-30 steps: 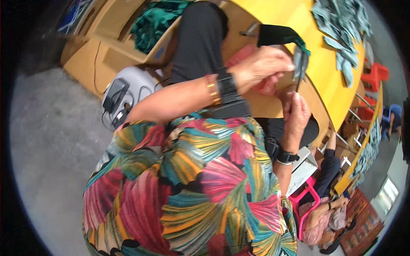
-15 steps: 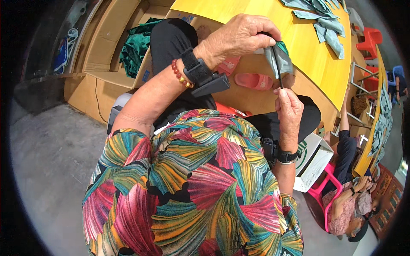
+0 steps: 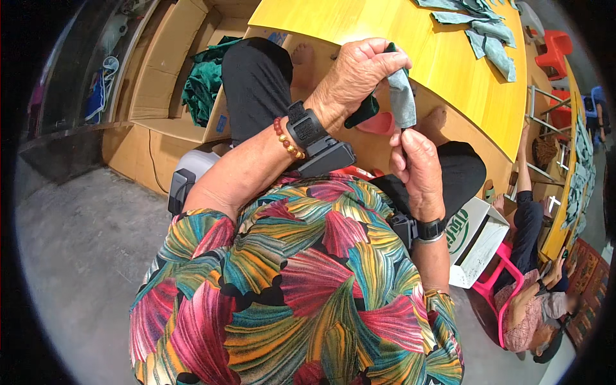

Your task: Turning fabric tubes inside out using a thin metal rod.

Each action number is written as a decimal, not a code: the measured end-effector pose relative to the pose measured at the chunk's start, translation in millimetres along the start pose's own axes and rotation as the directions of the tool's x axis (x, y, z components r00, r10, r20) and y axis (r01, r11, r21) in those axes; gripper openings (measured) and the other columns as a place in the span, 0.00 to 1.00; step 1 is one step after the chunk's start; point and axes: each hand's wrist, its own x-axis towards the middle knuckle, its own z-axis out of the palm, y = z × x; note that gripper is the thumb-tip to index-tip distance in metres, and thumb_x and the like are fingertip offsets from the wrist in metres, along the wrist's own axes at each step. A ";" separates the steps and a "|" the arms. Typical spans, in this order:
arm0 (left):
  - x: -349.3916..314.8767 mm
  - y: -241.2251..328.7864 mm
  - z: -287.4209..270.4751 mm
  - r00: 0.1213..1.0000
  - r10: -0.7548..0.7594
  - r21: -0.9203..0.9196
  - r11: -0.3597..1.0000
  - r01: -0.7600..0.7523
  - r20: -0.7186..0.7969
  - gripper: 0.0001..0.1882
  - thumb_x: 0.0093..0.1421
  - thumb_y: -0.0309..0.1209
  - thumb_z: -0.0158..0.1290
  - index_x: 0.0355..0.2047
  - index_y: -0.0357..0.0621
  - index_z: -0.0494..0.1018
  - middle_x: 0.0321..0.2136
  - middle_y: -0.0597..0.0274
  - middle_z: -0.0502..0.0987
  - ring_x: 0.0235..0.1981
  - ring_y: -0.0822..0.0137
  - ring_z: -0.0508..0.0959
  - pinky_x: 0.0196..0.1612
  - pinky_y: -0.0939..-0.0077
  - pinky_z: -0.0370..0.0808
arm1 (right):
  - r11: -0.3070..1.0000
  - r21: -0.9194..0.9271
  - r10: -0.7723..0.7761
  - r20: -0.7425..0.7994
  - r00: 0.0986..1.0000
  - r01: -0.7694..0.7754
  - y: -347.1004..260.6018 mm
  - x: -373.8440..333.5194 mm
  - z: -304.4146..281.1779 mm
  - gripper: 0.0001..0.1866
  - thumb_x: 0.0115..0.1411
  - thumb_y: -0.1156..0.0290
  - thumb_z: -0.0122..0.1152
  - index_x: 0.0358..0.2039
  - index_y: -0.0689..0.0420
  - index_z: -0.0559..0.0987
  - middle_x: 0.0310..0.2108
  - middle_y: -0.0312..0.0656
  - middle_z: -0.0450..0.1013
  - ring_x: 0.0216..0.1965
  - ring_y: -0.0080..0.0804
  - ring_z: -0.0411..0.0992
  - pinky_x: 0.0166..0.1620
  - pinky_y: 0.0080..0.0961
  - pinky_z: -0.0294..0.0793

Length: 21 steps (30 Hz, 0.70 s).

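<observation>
The grey cloth strip (image 3: 403, 102) looks matt — the heaped green cloth (image 3: 200, 90) velvety, with a sheen; the tabletop (image 3: 366, 19) is smooth and glossy, the carton (image 3: 156, 70) matt cardboard.

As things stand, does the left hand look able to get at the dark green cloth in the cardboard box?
Probably not directly: the left hand is holding the greyish cloth, and the black-trousered leg appears between the hand and the dark green cloth. Reaching over might work.
</observation>
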 end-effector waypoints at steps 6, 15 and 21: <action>-11.4 9.5 -3.6 0.996 -0.087 -0.195 0.977 0.090 0.025 0.15 0.60 0.38 0.47 0.32 0.38 0.75 0.20 0.71 0.72 0.16 0.83 0.66 0.16 0.92 0.62 | 0.972 -0.219 -0.106 -0.076 0.991 0.087 -12.3 -4.5 -2.8 0.13 0.59 0.62 0.53 0.27 0.58 0.77 0.12 0.26 0.60 0.12 0.11 0.52 0.15 0.12 0.47; -8.2 1.6 -8.5 0.996 -0.080 0.012 0.997 0.080 -0.049 0.12 0.59 0.34 0.49 0.33 0.38 0.75 0.22 0.69 0.73 0.16 0.82 0.68 0.17 0.91 0.66 | 0.776 -0.572 -0.405 -0.132 0.905 0.264 -12.2 -5.8 -13.0 0.11 0.59 0.67 0.54 0.31 0.63 0.77 0.15 0.28 0.62 0.18 0.13 0.58 0.21 0.13 0.57; -4.9 -2.4 -12.9 0.994 -0.071 -0.057 0.996 0.066 -0.079 0.11 0.58 0.33 0.51 0.31 0.37 0.75 0.22 0.67 0.75 0.15 0.81 0.69 0.17 0.91 0.67 | 0.648 -0.728 -0.460 -0.140 0.877 0.224 -24.0 -20.1 -20.0 0.08 0.57 0.70 0.56 0.30 0.64 0.76 0.15 0.33 0.61 0.19 0.16 0.58 0.22 0.17 0.60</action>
